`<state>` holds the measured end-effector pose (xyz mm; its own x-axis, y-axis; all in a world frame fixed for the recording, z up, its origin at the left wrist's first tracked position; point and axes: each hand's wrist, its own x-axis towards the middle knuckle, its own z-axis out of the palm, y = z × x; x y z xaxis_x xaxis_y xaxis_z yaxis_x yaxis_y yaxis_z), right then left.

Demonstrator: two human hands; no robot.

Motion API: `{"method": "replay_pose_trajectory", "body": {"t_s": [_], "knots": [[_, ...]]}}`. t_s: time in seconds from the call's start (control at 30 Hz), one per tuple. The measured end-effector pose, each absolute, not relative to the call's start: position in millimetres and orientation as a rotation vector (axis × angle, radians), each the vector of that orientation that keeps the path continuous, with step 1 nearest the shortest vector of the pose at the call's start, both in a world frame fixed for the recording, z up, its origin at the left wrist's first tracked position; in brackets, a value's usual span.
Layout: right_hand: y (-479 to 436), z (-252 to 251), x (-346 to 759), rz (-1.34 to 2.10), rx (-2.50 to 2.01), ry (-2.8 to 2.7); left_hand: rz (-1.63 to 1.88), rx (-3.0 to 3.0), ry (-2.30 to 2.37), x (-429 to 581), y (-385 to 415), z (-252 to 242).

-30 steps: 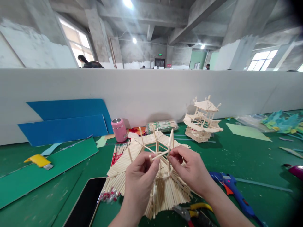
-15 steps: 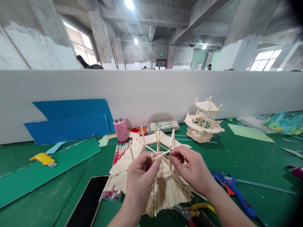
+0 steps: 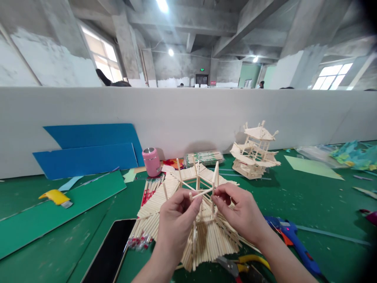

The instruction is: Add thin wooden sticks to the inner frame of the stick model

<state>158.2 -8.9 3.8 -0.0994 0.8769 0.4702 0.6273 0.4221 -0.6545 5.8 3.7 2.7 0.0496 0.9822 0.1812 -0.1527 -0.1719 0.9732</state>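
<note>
A flat roof-like model of glued wooden sticks (image 3: 206, 236) lies on the green table, with upright sticks rising from its middle. My left hand (image 3: 176, 220) and my right hand (image 3: 238, 212) are over it, each pinching one end of a thin horizontal stick (image 3: 201, 193) set between the uprights. Both hands have their fingers closed on that stick.
A finished stick pagoda (image 3: 255, 151) stands at the back right. A pink cup (image 3: 151, 162) and blue boards (image 3: 88, 151) are at the back left, a phone (image 3: 110, 251) front left, a yellow cutter (image 3: 57, 197) far left. A blue glue gun (image 3: 294, 243) and pliers (image 3: 241, 265) lie by my right arm.
The view has drifted slightly; my hands stay on the same stick in almost the same place.
</note>
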Motion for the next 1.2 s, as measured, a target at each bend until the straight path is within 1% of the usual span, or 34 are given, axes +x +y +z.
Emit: {"method": "replay_pose_trajectory", "body": {"t_s": [0.2, 0.33, 0.47, 0.6, 0.8, 1.2], "knots": [[-10.0, 1.3, 160.2, 0.358, -1.313, -1.76, 1.363, 1.255, 0.969, 5.8, 4.0, 2.7], [-10.4, 4.6, 160.6, 0.146, -1.204, -1.71, 1.365, 1.233, 0.957, 5.4, 3.9, 2.1], [-11.2, 13.1, 157.2, -0.06, -1.099, -1.876, 1.37, 1.224, 0.913, 5.5, 3.7, 2.6], [-10.3, 19.9, 151.3, -0.164, -1.111, -1.983, 1.361, 1.24, 0.89, 5.3, 3.3, 2.7], [-6.4, 21.3, 149.3, -0.219, -1.095, -2.032, 1.376, 1.243, 0.912, 4.3, 3.6, -1.9], [-2.0, 16.8, 150.6, -0.242, -1.086, -2.021, 1.416, 1.212, 0.774, -3.8, 4.4, -15.7]]}}
